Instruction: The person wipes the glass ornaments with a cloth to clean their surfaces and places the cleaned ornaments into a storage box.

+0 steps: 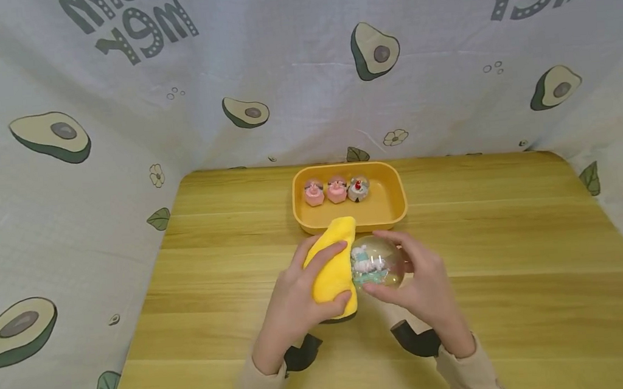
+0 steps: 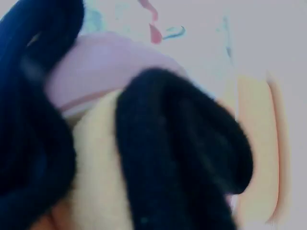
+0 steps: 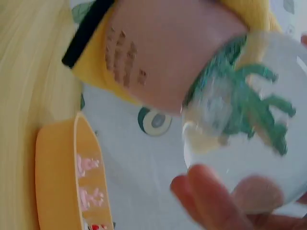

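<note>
A snow globe [image 1: 377, 261] with a clear ball and a teal-and-white figure inside is held sideways between my two hands, near the tray's front. My right hand [image 1: 427, 283] grips the ball, thumb and fingers spread around the glass. My left hand [image 1: 304, 290] holds a yellow cloth [image 1: 333, 278] wrapped against the base end. From the right wrist, the base [image 3: 153, 62] shows its pinkish-brown underside with dark lettering, the cloth lying along its side. The left wrist view is blurred; dark folds of the cloth [image 2: 153, 139] cross in front of a pale pink surface.
A yellow tray [image 1: 386, 201] stands at the back of the wooden table [image 1: 230, 274]. Inside it sit three small globes, two pink ones [image 1: 337, 190] and a white one [image 1: 358, 189] with a red top. A curtain printed with avocados [image 1: 279, 56] hangs behind.
</note>
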Demonstrator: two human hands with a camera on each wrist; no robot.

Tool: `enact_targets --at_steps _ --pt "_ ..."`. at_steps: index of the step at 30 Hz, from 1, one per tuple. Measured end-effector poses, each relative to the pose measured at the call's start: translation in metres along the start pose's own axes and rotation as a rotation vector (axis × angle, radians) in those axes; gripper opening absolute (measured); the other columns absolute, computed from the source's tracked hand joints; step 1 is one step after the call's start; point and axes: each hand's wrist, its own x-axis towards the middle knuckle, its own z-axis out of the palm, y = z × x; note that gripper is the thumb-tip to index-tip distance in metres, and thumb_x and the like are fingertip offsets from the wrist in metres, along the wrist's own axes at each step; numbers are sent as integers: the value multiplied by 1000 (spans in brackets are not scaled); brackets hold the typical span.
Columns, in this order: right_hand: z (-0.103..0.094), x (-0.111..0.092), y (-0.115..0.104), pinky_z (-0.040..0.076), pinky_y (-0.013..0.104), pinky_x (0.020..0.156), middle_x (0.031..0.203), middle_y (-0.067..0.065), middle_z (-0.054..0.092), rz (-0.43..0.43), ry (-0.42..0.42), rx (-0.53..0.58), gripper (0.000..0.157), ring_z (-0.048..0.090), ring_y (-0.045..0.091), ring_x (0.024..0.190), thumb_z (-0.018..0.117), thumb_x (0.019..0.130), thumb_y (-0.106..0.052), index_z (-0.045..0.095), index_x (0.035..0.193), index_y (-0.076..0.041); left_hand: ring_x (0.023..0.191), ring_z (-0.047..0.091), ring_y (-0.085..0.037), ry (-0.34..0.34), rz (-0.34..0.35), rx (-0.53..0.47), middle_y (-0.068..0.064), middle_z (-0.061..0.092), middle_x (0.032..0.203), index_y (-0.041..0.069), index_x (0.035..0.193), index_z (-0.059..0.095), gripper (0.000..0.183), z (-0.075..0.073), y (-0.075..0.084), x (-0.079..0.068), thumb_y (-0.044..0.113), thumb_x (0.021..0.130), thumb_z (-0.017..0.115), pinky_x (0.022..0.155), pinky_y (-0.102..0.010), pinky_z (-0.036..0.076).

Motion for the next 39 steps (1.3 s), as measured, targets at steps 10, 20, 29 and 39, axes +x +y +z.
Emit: enact_targets --at_steps 10,20,29,39 --pt "6 -1 -13 50 26 60 128 9 55 148 -140 -58 87 56 16 87 87 67 -17 43 142 -10 78 54 -16 64 -66 -60 -5 46 135 23 131 56 64 -1 -9 -5 21 71 79 59 -25 47" --pt "-6 10 -3 48 17 74 122 6 58 -196 -196 -30 69 59 17 96 81 72 -41 58 130 -13 87 52 -22 -28 -175 -466 -2 50 127 19 133 55 58 -7 -21 -7 16 78 73 65 -31 49" --pt "5 3 -4 47 21 49 82 3 59 62 -30 -36 63 54 11 61 87 65 -27 60 118 -7 74 52 -14 31 -81 -67 -6 48 130 23 131 56 62 0 -3 -7 26 73 76 56 -24 46" --pt "-1 -1 -9 55 29 56 98 12 55 191 -190 54 83 60 15 74 88 64 -8 45 135 -7 77 56 -16 68 -30 -12 -6 47 134 24 129 58 62 -8 -7 -1 24 71 79 58 -25 48"
